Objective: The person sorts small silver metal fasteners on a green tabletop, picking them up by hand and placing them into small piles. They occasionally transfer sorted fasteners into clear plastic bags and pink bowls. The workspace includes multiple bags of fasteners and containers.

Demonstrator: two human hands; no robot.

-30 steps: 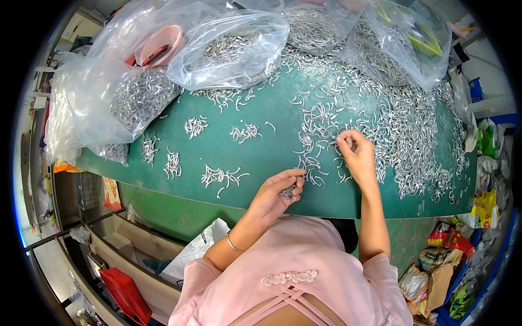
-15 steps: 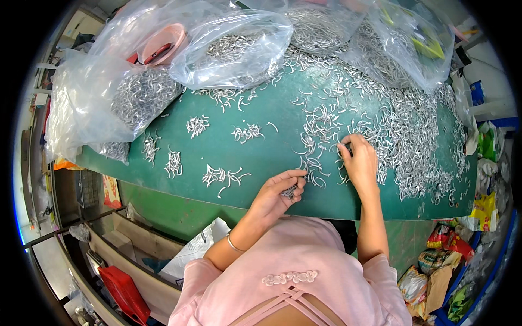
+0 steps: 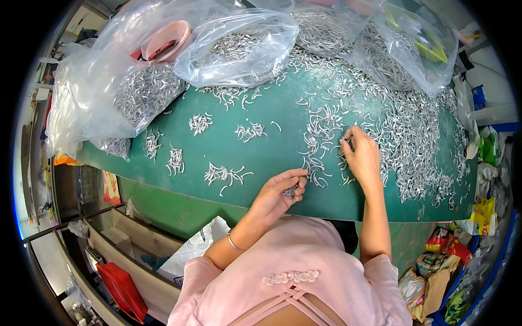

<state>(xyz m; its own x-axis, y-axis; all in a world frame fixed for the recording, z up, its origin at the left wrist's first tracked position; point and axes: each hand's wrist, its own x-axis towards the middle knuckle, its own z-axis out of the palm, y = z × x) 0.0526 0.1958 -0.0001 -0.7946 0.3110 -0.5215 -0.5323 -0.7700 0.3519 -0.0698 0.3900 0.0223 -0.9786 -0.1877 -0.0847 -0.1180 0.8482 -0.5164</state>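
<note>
Small curved silver metal pieces (image 3: 410,141) lie in a wide spread over the right half of the green table (image 3: 272,155). My left hand (image 3: 280,193), near the front edge, is curled round several of these pieces, which show between its fingers. Just beyond its fingertips runs a loose strip of the same pieces (image 3: 315,163). My right hand (image 3: 361,155) is over the left border of the big spread, its thumb and fingers bent and slightly apart; I make out nothing between them. Small separate piles (image 3: 224,173) lie to the left.
Clear plastic bags (image 3: 236,51) filled with the metal pieces line the far side, with a pink bowl (image 3: 167,43) behind them. A red plastic basket (image 3: 124,290) is at lower left. Coloured packets (image 3: 448,242) are heaped by a blue-edged rack at right.
My right hand has shifted slightly farther away from me, and its fingertips have moved over the pieces. The left hand keeps its place and its hold. The whole view has shifted slightly.
</note>
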